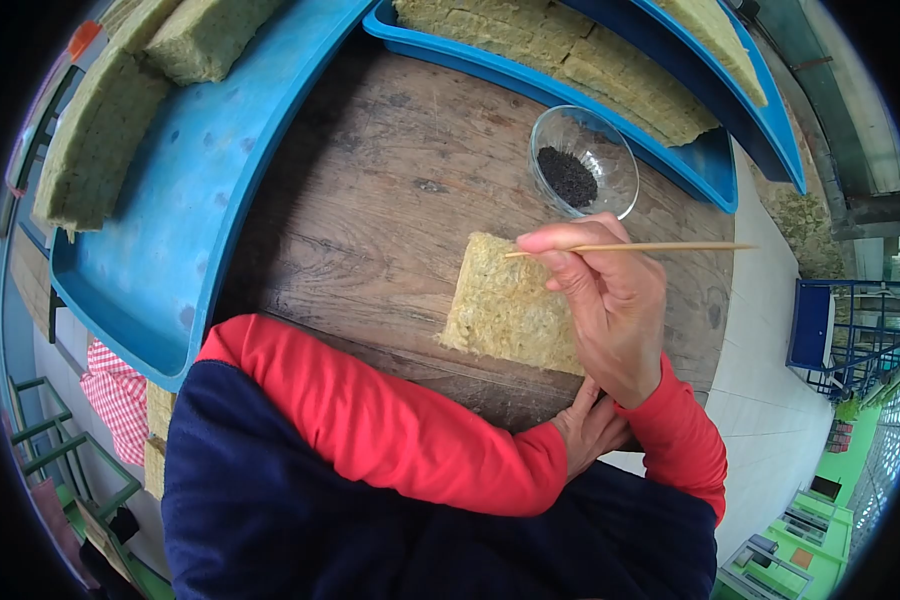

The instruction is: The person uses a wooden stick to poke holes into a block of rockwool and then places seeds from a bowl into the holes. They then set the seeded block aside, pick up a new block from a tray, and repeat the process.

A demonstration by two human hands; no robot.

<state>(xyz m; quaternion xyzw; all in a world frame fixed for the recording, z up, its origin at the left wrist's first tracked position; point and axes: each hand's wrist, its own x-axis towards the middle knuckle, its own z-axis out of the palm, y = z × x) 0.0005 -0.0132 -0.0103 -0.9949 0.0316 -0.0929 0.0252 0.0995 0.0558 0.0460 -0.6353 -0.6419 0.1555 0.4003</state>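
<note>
Pinched between the thumb and fingers of my right hand (610,300) is a thin wooden stick (685,246). Its left tip is over the upper part of a yellowish fibrous block (505,305), which lies on the wooden table (370,190). My left hand (592,428) is at the table's near edge, below the block's lower right corner and partly behind my right wrist; its visible fingers are stretched out. Beyond the block stands a clear glass bowl (615,165) with small black grains (567,177) in it.
On the left is a large blue tray (195,190) with fibrous blocks (105,140). Another blue tray (460,62) of blocks runs along the far edge, with a further blue tray (770,130) overlapping it at the right. Pale floor (760,330) shows right of the table.
</note>
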